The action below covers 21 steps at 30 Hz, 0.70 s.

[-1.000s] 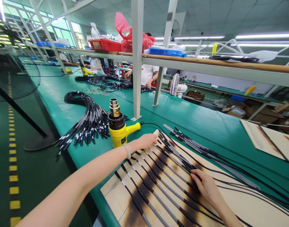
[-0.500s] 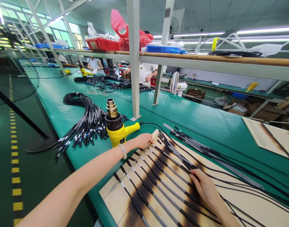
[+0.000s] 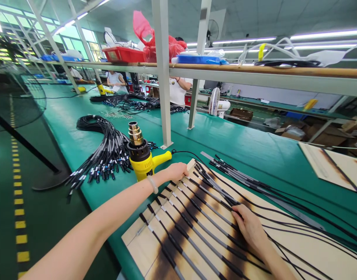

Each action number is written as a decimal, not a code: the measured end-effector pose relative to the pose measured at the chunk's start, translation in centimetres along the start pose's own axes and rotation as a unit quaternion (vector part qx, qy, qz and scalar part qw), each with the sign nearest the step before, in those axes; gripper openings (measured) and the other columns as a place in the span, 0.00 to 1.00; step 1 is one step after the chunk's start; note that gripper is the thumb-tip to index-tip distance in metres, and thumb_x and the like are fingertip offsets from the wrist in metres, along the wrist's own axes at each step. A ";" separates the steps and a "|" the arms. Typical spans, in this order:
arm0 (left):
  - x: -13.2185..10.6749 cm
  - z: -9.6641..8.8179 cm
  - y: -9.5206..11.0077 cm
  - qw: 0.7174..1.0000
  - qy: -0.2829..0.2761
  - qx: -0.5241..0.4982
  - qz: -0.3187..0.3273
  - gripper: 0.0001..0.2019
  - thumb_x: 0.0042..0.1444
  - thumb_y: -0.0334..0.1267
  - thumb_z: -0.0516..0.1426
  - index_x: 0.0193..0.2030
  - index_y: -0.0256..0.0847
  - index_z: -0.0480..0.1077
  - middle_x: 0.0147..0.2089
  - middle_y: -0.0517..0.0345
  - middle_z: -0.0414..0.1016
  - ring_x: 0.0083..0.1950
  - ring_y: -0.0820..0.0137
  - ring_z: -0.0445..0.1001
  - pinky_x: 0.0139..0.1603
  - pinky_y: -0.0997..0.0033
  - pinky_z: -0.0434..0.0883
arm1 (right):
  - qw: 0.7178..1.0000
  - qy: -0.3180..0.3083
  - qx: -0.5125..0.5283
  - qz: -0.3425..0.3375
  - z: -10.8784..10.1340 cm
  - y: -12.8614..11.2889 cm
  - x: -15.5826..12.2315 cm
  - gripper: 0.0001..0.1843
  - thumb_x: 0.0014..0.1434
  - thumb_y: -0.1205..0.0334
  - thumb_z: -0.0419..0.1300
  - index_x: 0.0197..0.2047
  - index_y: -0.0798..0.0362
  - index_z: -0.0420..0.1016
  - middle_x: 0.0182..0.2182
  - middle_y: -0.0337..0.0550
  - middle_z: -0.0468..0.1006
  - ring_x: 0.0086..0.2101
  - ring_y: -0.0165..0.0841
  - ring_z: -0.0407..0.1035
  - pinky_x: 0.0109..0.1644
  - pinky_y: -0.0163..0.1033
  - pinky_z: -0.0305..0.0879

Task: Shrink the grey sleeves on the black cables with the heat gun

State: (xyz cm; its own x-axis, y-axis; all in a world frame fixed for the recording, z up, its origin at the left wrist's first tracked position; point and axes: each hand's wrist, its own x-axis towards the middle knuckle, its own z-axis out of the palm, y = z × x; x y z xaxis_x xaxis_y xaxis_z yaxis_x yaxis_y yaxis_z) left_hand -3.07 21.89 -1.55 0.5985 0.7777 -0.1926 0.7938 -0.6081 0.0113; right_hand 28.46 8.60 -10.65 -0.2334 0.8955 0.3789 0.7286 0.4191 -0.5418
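A scorched wooden board [image 3: 143,245] lies on the green table with several black cables [image 3: 196,217] laid across it in rows. My left hand [image 3: 176,171] is curled at the board's far left corner, fingers pinched on the end of one cable. My right hand [image 3: 250,229] lies flat with fingers stretched out on the cables in the middle of the board. A yellow heat gun [image 3: 141,155] stands nozzle up just left of my left hand.
A large bundle of black cables [image 3: 105,149] lies left of the heat gun. A white post [image 3: 163,77] rises behind it and carries a shelf with red and blue bins [image 3: 122,54]. A second scorched board [image 3: 336,169] lies far right. Other people work further down.
The view has drifted slightly. My right hand has slid a little toward the far side along the cables; my left hand stays at the board's corner.
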 end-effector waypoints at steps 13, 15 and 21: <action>-1.0 0.7 0.3 1.000 -0.003 0.009 0.025 0.20 0.55 0.24 0.51 0.47 0.48 0.76 0.42 0.53 0.73 0.42 0.66 0.71 0.36 0.75 0.65 | 0.998 -0.040 -0.046 -0.010 -0.7 1.0 -1.5 0.12 0.62 0.61 0.47 0.33 0.50 0.70 0.31 0.45 0.71 0.33 0.37 0.71 0.37 0.43 0.70; -1.0 1.0 0.2 1.000 0.001 0.007 0.022 0.19 0.55 0.25 0.51 0.47 0.48 0.76 0.43 0.53 0.73 0.43 0.66 0.70 0.37 0.75 0.65 | 0.998 -0.043 -0.040 -0.012 -1.0 1.3 -1.8 0.12 0.62 0.62 0.47 0.32 0.50 0.70 0.31 0.45 0.71 0.32 0.37 0.71 0.37 0.43 0.70; -1.1 0.4 0.7 1.000 -0.008 0.009 0.014 0.19 0.54 0.24 0.51 0.46 0.46 0.76 0.42 0.52 0.72 0.43 0.64 0.70 0.36 0.74 0.65 | 0.999 -0.032 -0.034 -0.015 -1.9 0.8 -2.0 0.12 0.60 0.64 0.48 0.31 0.51 0.70 0.31 0.47 0.73 0.32 0.36 0.71 0.37 0.42 0.70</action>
State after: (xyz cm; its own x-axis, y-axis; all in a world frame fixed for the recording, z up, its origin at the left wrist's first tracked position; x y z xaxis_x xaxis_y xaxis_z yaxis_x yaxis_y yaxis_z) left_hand -3.19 20.51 -1.69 0.6185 0.7576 -0.2086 0.7745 -0.6325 -0.0007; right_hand 30.77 6.86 -10.41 -0.2940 0.8917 0.3441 0.7621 0.4360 -0.4786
